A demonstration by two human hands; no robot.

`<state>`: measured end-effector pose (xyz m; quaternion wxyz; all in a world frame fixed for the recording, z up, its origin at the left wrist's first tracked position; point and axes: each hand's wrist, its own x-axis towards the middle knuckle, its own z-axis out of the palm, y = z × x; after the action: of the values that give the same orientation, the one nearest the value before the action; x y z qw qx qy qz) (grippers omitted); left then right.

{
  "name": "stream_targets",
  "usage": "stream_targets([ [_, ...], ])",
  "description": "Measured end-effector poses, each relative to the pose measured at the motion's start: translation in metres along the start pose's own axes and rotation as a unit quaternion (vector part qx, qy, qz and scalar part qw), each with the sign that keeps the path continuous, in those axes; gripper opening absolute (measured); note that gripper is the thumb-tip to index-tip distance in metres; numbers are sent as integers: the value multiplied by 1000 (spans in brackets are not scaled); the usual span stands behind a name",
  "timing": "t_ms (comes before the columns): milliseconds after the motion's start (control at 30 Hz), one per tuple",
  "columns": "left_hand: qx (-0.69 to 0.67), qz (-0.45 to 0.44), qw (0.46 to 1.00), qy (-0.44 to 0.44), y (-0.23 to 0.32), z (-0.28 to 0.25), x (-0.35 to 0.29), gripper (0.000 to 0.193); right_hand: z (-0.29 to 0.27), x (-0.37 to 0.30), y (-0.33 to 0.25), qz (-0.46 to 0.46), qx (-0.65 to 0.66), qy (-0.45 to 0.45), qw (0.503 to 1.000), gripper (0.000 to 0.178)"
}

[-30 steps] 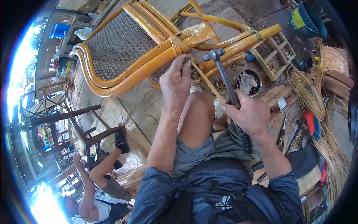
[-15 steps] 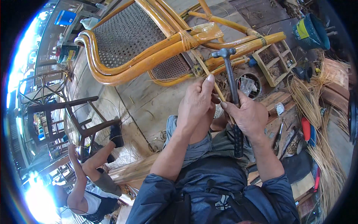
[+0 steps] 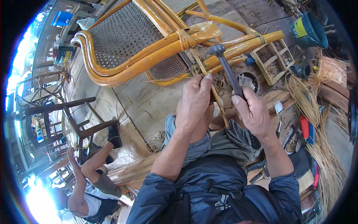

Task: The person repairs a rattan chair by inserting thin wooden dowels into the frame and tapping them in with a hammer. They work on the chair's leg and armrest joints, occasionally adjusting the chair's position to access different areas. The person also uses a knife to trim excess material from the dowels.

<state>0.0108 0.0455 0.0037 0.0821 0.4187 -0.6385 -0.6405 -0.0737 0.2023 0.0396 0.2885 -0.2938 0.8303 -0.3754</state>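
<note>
A glossy orange-brown rattan chair [image 3: 130,71] with a woven cane panel lies tipped over in front of me. From the binding wrapped on its frame, a flat rattan strip [image 3: 220,102] runs down toward my lap. My left hand [image 3: 195,99] pinches that strip between thumb and fingers, just below the frame. My right hand [image 3: 253,112] is closed around the shaft of a hammer [image 3: 228,69], whose dark head points up beside the chair's rail. The strip's lower end hangs free between my hands. The hammer's grip is hidden under my right hand.
At right are a wooden divided box [image 3: 272,61], a dark green bucket [image 3: 308,30], a round tin [image 3: 249,80] and bundles of rattan strands [image 3: 324,153]. A co-worker [image 3: 89,190] sits at lower left, near a dark wooden chair frame [image 3: 71,119].
My right hand has let go of the strip's lower part and shifted slightly right. The hammer has tilted, its head swinging left and toward the chair. My left hand keeps its pinch.
</note>
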Motion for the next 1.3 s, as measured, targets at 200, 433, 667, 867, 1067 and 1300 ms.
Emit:
stream_targets([
  [200, 19, 2, 999, 25, 1, 4, 0, 31, -2, 7, -1, 3, 16, -13, 1000, 31],
  [433, 0, 31, 999, 35, 1, 8, 2, 33, -7, 10, 0, -57, 19, -1, 998, 28],
  [667, -31, -3, 999, 37, 5, 10, 0, 35, -18, 11, -21, -133, 86, 12, 987, 24],
  [867, -42, 31, 998, 29, 6, 13, 0, 35, -11, 20, -24, -172, 39, 23, 984, 23],
  [1067, 15, 48, 998, 44, 10, 8, -1, 31, -10, 24, -22, -115, 19, -11, 993, 23],
  [1300, -20, 26, 999, 43, 10, 11, 0, 32, -8, 19, -21, -127, 32, -4, 991, 25],
])
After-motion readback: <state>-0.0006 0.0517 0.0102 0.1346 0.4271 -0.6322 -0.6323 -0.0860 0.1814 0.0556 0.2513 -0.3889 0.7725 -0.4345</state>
